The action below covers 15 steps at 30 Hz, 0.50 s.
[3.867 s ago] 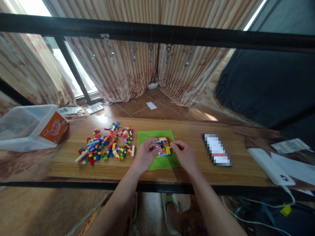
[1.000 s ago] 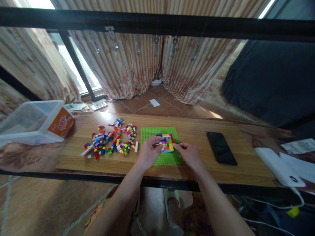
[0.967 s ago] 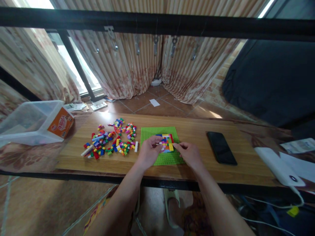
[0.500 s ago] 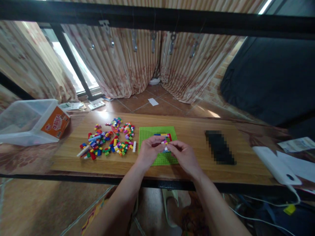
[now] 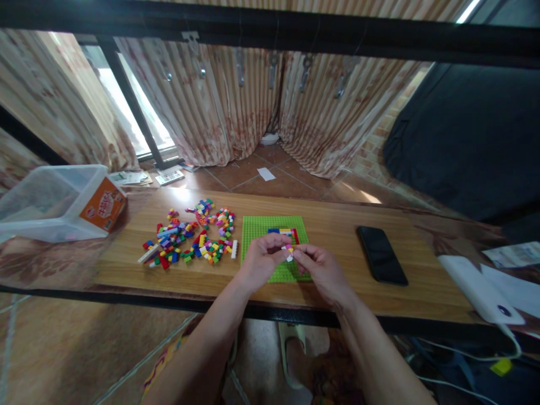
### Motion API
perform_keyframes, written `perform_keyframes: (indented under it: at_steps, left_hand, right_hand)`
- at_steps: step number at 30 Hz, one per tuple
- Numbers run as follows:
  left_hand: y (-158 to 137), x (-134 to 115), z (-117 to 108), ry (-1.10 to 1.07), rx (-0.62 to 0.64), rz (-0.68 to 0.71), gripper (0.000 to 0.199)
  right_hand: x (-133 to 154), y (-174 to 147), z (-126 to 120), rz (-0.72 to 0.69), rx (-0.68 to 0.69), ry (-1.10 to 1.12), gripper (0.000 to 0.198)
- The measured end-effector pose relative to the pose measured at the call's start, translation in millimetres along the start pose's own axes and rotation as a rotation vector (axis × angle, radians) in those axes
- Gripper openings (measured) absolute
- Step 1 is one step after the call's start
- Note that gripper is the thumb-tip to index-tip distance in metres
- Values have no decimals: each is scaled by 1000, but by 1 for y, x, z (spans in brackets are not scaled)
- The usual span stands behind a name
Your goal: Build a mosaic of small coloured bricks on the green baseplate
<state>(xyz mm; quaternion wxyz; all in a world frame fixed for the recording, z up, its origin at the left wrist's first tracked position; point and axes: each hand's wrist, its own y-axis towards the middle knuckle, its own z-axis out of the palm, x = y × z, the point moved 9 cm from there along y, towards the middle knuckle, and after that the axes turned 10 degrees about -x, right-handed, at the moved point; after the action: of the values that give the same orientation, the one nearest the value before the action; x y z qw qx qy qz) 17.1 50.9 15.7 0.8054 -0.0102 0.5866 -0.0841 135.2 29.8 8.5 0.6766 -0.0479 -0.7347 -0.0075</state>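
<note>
Over the green baseplate (image 5: 255,226), my left hand (image 5: 262,260) and my right hand (image 5: 319,270) meet fingertip to fingertip. Pinched between them are small toy bricks (image 5: 289,251), pink, yellow and white; how they join is too small to make out. Both hands are closed on these bricks. Just beyond my fingers, a row of blue, yellow, white and red bricks (image 5: 282,231) is fixed on the baseplate, and its near part is hidden by my hands.
Loose coloured bricks (image 5: 206,247) lie heaped left of the baseplate, with a long white brick (image 5: 234,249) at their edge. A black phone (image 5: 382,256) lies to the right, a white device (image 5: 476,287) with a cable beyond it. A clear plastic box (image 5: 54,197) stands far left.
The view has shifted slightly, so the table's things sit a little further right. My hands stay together over the baseplate, and the small bricks between my fingertips have turned a little.
</note>
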Motion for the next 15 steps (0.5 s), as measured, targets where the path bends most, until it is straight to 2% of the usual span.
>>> perform_keyframes:
  at_steps: [4,8,11,15]
  left_hand:
    - [-1,-4,-1,-29,-3,-17,26]
    - [4,-10,-20,-12,-143,0,23]
    - [9,-11,-34,18,-238,6,21]
    - [11,-8,-43,37,-295,-10,22]
  right_hand:
    - [1,2,-14,-2,-43,-2,31]
    - [5,7,-46,-105,-181,-177,26]
    - [-1,10,-58,-144,-179,-319,24]
    - [-9,11,-52,-149,-117,-435,22]
